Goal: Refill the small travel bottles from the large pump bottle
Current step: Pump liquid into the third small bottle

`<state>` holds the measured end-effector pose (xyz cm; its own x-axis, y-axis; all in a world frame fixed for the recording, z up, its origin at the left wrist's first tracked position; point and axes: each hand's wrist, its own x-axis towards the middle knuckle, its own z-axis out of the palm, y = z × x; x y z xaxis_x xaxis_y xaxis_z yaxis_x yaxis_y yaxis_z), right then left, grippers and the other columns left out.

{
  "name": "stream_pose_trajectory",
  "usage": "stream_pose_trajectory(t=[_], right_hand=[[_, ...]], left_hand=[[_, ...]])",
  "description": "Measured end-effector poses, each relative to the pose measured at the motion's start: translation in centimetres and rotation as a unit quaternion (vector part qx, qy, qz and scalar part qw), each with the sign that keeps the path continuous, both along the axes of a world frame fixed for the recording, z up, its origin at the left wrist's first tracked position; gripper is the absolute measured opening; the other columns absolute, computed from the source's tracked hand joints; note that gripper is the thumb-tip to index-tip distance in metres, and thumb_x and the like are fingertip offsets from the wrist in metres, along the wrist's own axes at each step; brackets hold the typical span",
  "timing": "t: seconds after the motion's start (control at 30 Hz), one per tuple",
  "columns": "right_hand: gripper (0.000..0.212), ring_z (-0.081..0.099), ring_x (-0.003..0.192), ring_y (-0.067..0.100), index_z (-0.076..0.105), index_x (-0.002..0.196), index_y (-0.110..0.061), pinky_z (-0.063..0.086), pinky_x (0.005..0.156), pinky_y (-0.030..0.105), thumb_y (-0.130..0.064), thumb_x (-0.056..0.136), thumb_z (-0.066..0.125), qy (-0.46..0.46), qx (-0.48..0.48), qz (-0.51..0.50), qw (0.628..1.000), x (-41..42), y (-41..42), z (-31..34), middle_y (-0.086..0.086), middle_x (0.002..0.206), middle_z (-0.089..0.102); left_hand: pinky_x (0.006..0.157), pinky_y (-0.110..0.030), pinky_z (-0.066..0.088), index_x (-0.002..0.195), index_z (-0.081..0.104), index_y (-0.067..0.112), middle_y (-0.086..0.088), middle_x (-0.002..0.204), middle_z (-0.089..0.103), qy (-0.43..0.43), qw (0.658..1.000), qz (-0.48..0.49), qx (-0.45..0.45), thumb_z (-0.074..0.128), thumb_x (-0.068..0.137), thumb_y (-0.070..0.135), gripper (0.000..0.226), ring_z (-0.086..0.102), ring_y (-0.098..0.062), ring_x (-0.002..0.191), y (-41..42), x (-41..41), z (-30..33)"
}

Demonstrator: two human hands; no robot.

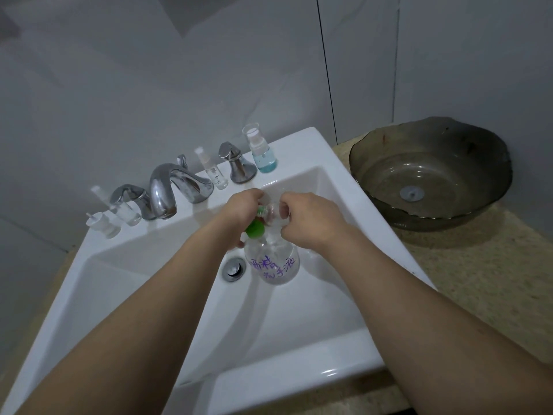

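Left hand [241, 209] grips the pump bottle [273, 259]; right hand [305, 218] fingers pinch a small bottle [273, 211] at its spout. Misalignment would likely spill liquid into the sink [299, 324].

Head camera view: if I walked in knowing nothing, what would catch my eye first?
Two bare hands meet over the white sink: the left hand grips the green-topped pump of a clear pump bottle marked in purple writing, and the right hand holds a small clear bottle against it. A small blue-liquid spray bottle stands on the sink's back ledge, and a dark glass basin sits on the counter to the right.
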<state>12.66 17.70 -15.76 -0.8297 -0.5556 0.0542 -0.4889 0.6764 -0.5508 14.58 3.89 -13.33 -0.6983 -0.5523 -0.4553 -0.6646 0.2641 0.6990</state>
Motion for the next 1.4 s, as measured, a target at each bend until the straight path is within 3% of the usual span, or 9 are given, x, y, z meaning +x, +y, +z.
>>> stream_pose_trajectory(t=[0.13,0.33,0.5,0.6,0.77,0.97,1.13,1.27,1.4], right_hand=[[0.02,0.057,0.089,0.023,0.053,0.094,-0.025,0.041,0.072,0.029,-0.019,0.077,0.061,0.0,0.02,-0.004,1.0,-0.1,0.1,-0.3,-0.002,0.097,0.06],[0.021,0.053,0.084,0.021,0.05,0.092,-0.027,0.038,0.07,0.028,-0.019,0.076,0.06,0.001,0.018,0.003,1.0,-0.1,0.0,-0.2,-0.003,0.096,0.06],[0.021,0.057,0.088,0.02,0.053,0.093,-0.027,0.045,0.074,0.031,-0.02,0.075,0.061,0.005,-0.002,0.001,1.0,0.1,-0.1,-0.1,-0.005,0.094,0.06],[0.021,0.057,0.088,0.019,0.052,0.091,-0.028,0.043,0.07,0.03,-0.02,0.073,0.061,0.016,-0.024,0.002,1.0,0.0,-0.1,0.0,-0.007,0.093,0.06],[0.021,0.057,0.088,0.02,0.052,0.092,-0.027,0.042,0.069,0.03,-0.02,0.074,0.061,0.008,-0.027,0.011,1.0,0.2,-0.1,0.1,-0.005,0.094,0.06],[0.022,0.058,0.089,0.021,0.049,0.09,-0.028,0.04,0.069,0.029,-0.02,0.074,0.061,0.003,-0.028,0.019,0.999,0.2,-0.1,0.2,-0.005,0.095,0.061],[0.024,0.059,0.092,0.024,0.054,0.098,-0.024,0.045,0.074,0.031,-0.019,0.074,0.06,0.016,-0.014,0.009,1.0,0.0,0.0,0.1,-0.002,0.098,0.063],[0.02,0.059,0.094,0.026,0.049,0.091,-0.026,0.038,0.07,0.029,-0.019,0.074,0.059,0.034,0.015,0.006,0.999,-0.1,-0.1,-0.1,0.0,0.099,0.063],[0.022,0.059,0.095,0.025,0.054,0.095,-0.025,0.041,0.072,0.029,-0.019,0.074,0.059,0.029,0.021,0.002,0.999,0.0,-0.1,-0.3,0.0,0.1,0.063]], left_hand=[[0.084,-0.043,0.039,0.095,0.058,0.019,-0.008,0.087,0.06,0.007,1.0,0.004,0.001,0.043,0.094,0.043,0.029,0.051,-0.024,0.076,0.4,-0.1,-0.5],[0.075,-0.038,0.035,0.092,0.059,0.019,-0.006,0.084,0.06,0.019,1.0,0.004,0.023,0.042,0.093,0.045,0.031,0.048,-0.023,0.073,0.3,0.2,-0.6],[0.082,-0.039,0.037,0.078,0.058,0.022,-0.002,0.072,0.06,0.039,0.998,0.002,0.041,0.045,0.091,0.042,0.028,0.049,-0.022,0.072,0.1,0.4,0.1],[0.1,-0.046,0.04,0.097,0.066,0.018,-0.004,0.088,0.067,0.042,0.997,-0.007,0.057,0.045,0.092,0.049,0.038,0.056,-0.025,0.084,-0.4,0.1,1.0],[0.104,-0.055,0.036,0.086,0.068,0.015,-0.006,0.096,0.067,0.023,0.998,-0.022,0.045,0.044,0.088,0.054,0.046,0.058,-0.029,0.093,-0.9,0.1,2.2],[0.073,-0.036,0.044,0.092,0.065,0.01,-0.009,0.091,0.062,-0.001,0.994,-0.036,0.102,0.04,0.086,0.058,0.055,0.054,-0.024,0.072,-0.8,-1.0,3.4],[0.069,-0.033,0.042,0.105,0.062,0.014,-0.004,0.081,0.063,-0.019,0.998,-0.033,0.05,0.038,0.091,0.055,0.049,0.053,-0.022,0.068,0.6,-1.2,2.0],[0.056,-0.025,0.032,0.085,0.053,0.018,-0.003,0.071,0.055,0.016,0.999,-0.023,0.032,0.038,0.094,0.045,0.033,0.045,-0.018,0.053,1.4,-1.0,1.1],[0.053,-0.025,0.028,0.082,0.05,0.016,-0.005,0.068,0.05,0.035,0.998,-0.031,0.032,0.037,0.096,0.042,0.032,0.041,-0.017,0.05,1.8,-0.9,0.9]])
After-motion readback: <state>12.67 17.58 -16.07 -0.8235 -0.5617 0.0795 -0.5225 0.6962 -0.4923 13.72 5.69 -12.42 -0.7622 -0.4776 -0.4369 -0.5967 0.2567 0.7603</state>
